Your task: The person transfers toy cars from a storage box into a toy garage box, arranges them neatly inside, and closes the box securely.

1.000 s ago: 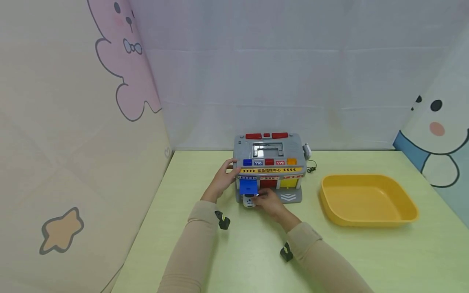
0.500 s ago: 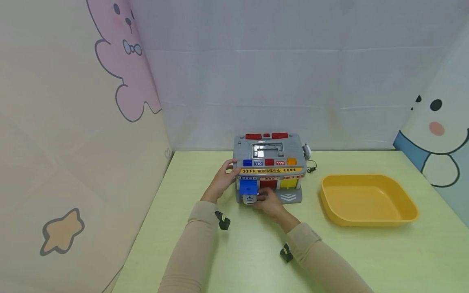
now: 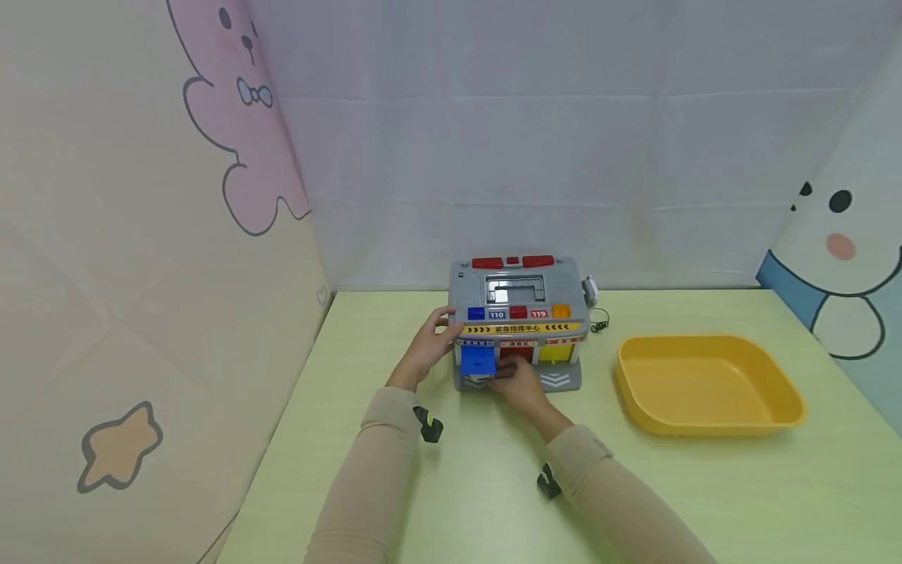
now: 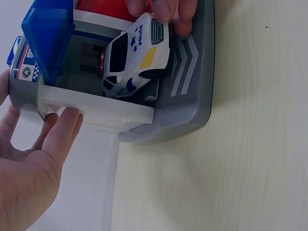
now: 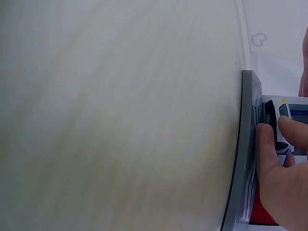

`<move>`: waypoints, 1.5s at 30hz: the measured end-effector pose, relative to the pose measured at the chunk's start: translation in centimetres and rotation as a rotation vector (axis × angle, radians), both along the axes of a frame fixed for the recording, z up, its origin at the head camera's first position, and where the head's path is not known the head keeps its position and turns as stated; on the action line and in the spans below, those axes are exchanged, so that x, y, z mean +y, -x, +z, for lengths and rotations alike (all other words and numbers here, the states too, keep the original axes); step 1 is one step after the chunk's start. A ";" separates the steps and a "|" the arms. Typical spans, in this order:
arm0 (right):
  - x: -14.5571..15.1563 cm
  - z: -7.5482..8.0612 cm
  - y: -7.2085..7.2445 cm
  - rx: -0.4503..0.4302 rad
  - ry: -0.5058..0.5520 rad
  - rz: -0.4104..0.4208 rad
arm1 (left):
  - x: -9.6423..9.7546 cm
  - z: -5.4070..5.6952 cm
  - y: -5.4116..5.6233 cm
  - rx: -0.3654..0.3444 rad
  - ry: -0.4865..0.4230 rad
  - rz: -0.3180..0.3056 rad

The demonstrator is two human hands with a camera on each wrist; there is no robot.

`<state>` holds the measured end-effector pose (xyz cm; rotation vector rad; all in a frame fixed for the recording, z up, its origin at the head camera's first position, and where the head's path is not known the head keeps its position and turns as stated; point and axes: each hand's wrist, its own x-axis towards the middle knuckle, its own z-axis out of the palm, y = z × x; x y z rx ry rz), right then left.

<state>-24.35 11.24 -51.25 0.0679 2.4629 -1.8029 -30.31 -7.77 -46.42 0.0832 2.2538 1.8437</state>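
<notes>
A grey toy rescue station (image 3: pixel 468 290) stands at the back of the table, its blue door (image 3: pixel 478 361) swung up over the left bay. My left hand (image 3: pixel 426 345) holds the station's left front corner, thumb in front and fingers against the side. In the left wrist view, a white toy police car (image 4: pixel 142 53) sits partly inside that bay, its grille toward the ramp (image 4: pixel 185 72). My right hand (image 3: pixel 521 388) pinches the car at its front end. From the head view the door and the hand hide most of the car.
A yellow tray (image 3: pixel 708 429) lies to the right on the pale green table (image 3: pixel 486 501). The station's red door (image 3: pixel 516 354) and yellow door (image 3: pixel 555 352) are down. A white piece with a coiled cord (image 3: pixel 599 321) hangs at its right side.
The police car has slid inward under the raised blue door, my right hand moving slightly forward with it. My left hand and the station have stayed in place.
</notes>
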 end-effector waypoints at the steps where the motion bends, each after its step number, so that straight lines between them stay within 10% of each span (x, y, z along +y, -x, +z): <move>1: 0.0 0.0 0.1 0.003 -0.001 -0.004 | 0.0 0.0 0.0 0.002 -0.002 -0.002; 18: -0.4 0.1 0.9 -0.028 -0.077 -0.037 | 0.0 -0.3 0.3 0.009 0.005 -0.006; 45: -0.4 0.0 0.5 -0.084 0.170 -0.047 | 0.0 -0.2 0.2 0.005 -0.008 -0.001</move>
